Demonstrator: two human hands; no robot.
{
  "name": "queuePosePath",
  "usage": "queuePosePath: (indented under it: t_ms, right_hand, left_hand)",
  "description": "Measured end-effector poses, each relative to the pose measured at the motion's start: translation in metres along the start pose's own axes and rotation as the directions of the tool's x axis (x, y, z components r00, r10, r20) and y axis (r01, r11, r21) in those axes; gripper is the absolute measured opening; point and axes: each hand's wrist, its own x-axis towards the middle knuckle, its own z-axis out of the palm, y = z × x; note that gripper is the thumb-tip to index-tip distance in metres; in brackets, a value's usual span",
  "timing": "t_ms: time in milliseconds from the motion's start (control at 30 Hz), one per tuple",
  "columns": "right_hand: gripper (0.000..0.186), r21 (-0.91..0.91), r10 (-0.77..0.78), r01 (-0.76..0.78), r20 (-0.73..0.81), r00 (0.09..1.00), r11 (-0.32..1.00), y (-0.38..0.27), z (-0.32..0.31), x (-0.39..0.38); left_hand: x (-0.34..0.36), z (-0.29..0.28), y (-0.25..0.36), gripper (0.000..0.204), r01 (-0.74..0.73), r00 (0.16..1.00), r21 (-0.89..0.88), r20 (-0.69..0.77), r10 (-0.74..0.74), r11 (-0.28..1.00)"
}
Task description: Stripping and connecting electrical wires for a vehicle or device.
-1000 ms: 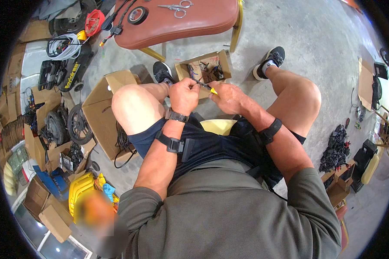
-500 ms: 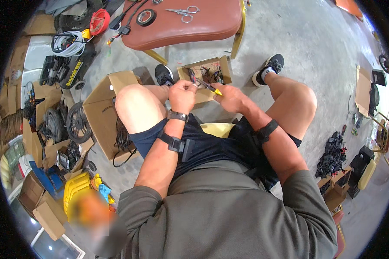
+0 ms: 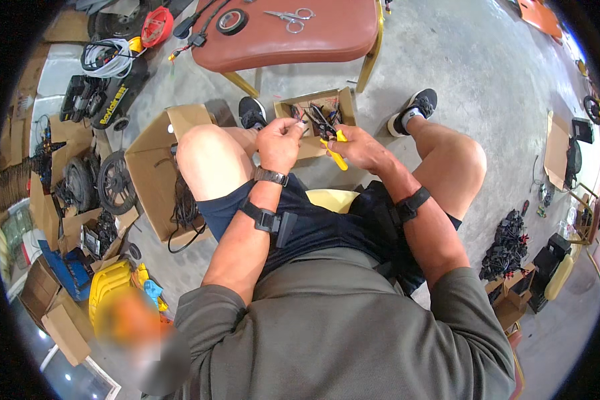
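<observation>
Yellow-handled pliers (image 3: pixel 338 155) are gripped in my right hand (image 3: pixel 361 148), their dark jaws apart and pointing away over a small cardboard box (image 3: pixel 351 117). Thumb and fingers of my left hand (image 3: pixel 278 142) are pinched together just left of the jaws. A small piece with a pale tip shows at those fingertips, but it is too small to name. Thin wires and dark parts lie in the small box, which sits on the floor between my feet. The jaws and my left fingertips are slightly apart.
Ahead stands a brown padded seat (image 3: pixel 283 50) bearing scissors (image 3: pixel 292 20), a tape roll (image 3: pixel 231 24) and cables. An open cardboard box (image 3: pixel 150 150) with black cable is by my left knee. Wheels (image 3: pixel 117 183) lie farther left; a black cable heap (image 3: pixel 507 247) lies right.
The pliers have turned and drawn back from my left fingertips; their jaws and handles now spread wider. My left hand has shifted slightly, still pinched.
</observation>
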Motion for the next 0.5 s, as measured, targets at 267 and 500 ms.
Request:
queuePosePath:
  t_ms: [267,500]
  right_hand:
    - [0.034,-0.278,-0.091,0.082,-0.020,0.996,0.957,-0.003,0.004,-0.003]
    - [0.040,-0.500,-0.117,0.091,-0.021,0.993,0.861,-0.021,0.003,-0.011]
  left_hand:
    - [-0.007,0.004,0.015,0.009,0.087,0.991,0.077,0.096,-0.094,0.993]
    - [-0.007,0.003,0.010,0.010,0.019,0.985,0.149,0.165,-0.044,0.989]
